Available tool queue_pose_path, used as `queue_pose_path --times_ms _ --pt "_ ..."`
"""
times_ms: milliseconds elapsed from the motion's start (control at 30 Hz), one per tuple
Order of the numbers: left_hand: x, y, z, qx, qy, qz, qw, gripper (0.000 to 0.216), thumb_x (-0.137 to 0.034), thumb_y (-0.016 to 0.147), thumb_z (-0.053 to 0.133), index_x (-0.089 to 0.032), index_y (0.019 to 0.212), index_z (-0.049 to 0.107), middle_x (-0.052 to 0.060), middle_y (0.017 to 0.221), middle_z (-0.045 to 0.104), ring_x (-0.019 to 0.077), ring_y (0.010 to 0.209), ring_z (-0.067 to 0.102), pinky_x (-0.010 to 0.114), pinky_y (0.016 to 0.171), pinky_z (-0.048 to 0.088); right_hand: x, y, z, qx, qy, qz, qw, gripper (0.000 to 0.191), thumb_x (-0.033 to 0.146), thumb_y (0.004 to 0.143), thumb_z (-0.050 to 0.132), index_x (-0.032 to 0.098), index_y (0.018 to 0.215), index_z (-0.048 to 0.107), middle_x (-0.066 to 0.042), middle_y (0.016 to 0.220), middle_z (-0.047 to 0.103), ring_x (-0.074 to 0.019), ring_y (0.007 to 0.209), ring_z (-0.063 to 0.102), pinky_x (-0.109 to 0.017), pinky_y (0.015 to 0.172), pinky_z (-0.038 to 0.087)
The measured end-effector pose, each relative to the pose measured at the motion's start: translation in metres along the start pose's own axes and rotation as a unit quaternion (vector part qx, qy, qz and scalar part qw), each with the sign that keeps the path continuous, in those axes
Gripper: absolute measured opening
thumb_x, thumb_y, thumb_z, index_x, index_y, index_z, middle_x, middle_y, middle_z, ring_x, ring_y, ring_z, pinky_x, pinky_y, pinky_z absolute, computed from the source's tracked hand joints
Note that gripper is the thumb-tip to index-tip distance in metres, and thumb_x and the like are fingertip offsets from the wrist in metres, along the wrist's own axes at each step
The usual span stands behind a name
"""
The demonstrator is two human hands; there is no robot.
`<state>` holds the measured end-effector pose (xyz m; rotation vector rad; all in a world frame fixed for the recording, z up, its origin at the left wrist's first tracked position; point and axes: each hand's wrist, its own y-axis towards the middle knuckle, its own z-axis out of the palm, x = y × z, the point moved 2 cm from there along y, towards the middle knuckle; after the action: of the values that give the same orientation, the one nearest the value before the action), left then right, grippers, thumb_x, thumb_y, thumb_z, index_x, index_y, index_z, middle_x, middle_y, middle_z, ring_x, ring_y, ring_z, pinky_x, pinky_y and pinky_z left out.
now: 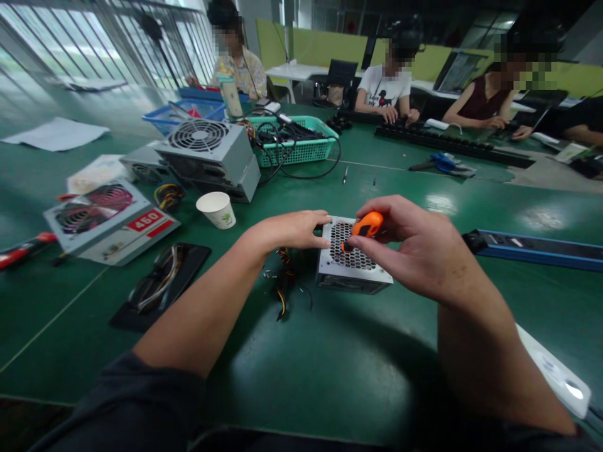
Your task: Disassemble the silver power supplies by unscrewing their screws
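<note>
A grey computer power supply [354, 276] with a honeycomb vent facing up sits on the green table. My left hand [296, 231] grips its left edge, thumb and fingers apart around the corner. My right hand [407, 238] is closed around a screwdriver [368, 224] with an orange and black handle. The screwdriver points down over the vent; I cannot tell where its tip touches. Left of the power supply lie a bundle of yellow and black cables [284, 276] and several small screws [269, 274].
A paper cup [217, 210] stands left of my hands, near stacked power supplies [207, 157] and one marked 460 [110, 220]. Behind is a green basket [301, 149] of cables. A blue bar [541, 250] and a white power strip [553, 370] lie right. Several people sit opposite.
</note>
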<state>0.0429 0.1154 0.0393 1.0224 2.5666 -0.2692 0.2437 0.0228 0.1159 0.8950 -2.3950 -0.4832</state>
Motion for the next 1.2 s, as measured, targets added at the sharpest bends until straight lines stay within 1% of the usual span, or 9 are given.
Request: queue_pose_path --times_ms 133,267,367,467,567,700,933,1100,1200 --pt "0.001 -0.001 -0.001 0.000 -0.007 -0.008 1.000 0.044 -0.045 0.088 0.065 -0.025 0.127 0.063 0.004 0.121 0.067 0.0244 0.110 0.062 0.029 0.092 0.047 0.003 -0.001 0.001 0.010 -0.017 -0.019 1.000 0.028 0.039 0.091 0.069 0.021 0.111 0.065 -0.004 0.095 0.074 -0.0185 0.078 0.071 -0.029 0.068 0.052" --pt "0.002 -0.001 -0.001 -0.004 -0.009 -0.001 1.000 0.040 -0.044 0.088 0.064 -0.024 0.122 0.066 0.004 0.120 0.068 0.0251 0.111 0.062 0.029 0.093 0.047 0.008 -0.004 0.001 0.023 -0.034 -0.049 0.998 0.027 0.039 0.092 0.067 0.022 0.113 0.064 -0.005 0.096 0.076 -0.0193 0.078 0.071 -0.029 0.067 0.052" --pt "0.002 -0.001 0.000 -0.008 -0.009 0.014 1.000 0.040 -0.043 0.088 0.062 -0.024 0.123 0.066 0.005 0.123 0.067 0.0246 0.111 0.062 0.030 0.094 0.047 0.014 -0.008 0.000 0.051 -0.035 -0.101 0.993 0.023 0.032 0.093 0.068 0.022 0.114 0.064 -0.004 0.099 0.076 -0.0189 0.081 0.072 -0.029 0.070 0.052" --pt "0.003 0.000 0.001 -0.007 -0.008 0.020 1.000 0.045 -0.041 0.088 0.062 -0.024 0.130 0.063 0.006 0.129 0.064 0.0241 0.113 0.062 0.030 0.096 0.047 0.019 -0.012 0.000 0.084 -0.021 -0.162 0.983 0.023 0.024 0.095 0.064 0.023 0.119 0.063 -0.004 0.104 0.076 -0.0187 0.089 0.072 -0.030 0.077 0.052" --pt "0.004 0.001 0.002 -0.006 -0.011 0.017 1.000 0.049 -0.041 0.088 0.062 -0.026 0.134 0.061 0.005 0.131 0.064 0.0236 0.115 0.061 0.030 0.098 0.046 0.022 -0.014 0.001 0.124 0.003 -0.196 0.973 0.022 0.024 0.098 0.059 0.023 0.120 0.063 -0.005 0.106 0.075 -0.0183 0.093 0.071 -0.030 0.080 0.052" --pt "0.006 0.001 0.003 -0.018 -0.008 0.023 1.000 0.050 -0.043 0.088 0.062 -0.025 0.134 0.061 0.006 0.132 0.063 0.0237 0.116 0.061 0.030 0.100 0.046 0.023 -0.014 0.000 0.152 0.005 -0.211 0.966 0.020 0.024 0.100 0.057 0.020 0.118 0.064 -0.006 0.103 0.073 -0.0173 0.090 0.068 -0.030 0.079 0.051" --pt "0.007 0.002 0.004 -0.014 -0.014 0.020 1.000 0.051 -0.043 0.087 0.063 -0.026 0.135 0.061 0.006 0.133 0.064 0.0245 0.117 0.061 0.031 0.101 0.046 0.021 -0.012 0.002 0.155 0.000 -0.217 0.964 0.020 0.025 0.100 0.056 0.018 0.117 0.065 -0.006 0.100 0.073 -0.0173 0.086 0.068 -0.030 0.076 0.051" --pt "0.007 0.002 0.004 -0.016 -0.018 0.019 1.000 0.052 -0.042 0.087 0.064 -0.026 0.136 0.060 0.006 0.132 0.064 0.0249 0.119 0.060 0.032 0.103 0.045 0.027 -0.014 0.004 0.163 -0.002 -0.265 0.950 0.025 0.018 0.100 0.051 0.020 0.121 0.065 -0.008 0.108 0.076 -0.0196 0.094 0.071 -0.032 0.080 0.055" --pt "0.005 0.001 0.002 -0.017 -0.021 0.029 0.999 0.050 -0.041 0.087 0.063 -0.025 0.135 0.061 0.006 0.131 0.064 0.0245 0.117 0.061 0.032 0.101 0.046 0.024 -0.013 0.007 0.162 -0.008 -0.251 0.954 0.025 0.021 0.101 0.052 0.021 0.122 0.065 -0.008 0.109 0.076 -0.0204 0.095 0.072 -0.034 0.081 0.056"
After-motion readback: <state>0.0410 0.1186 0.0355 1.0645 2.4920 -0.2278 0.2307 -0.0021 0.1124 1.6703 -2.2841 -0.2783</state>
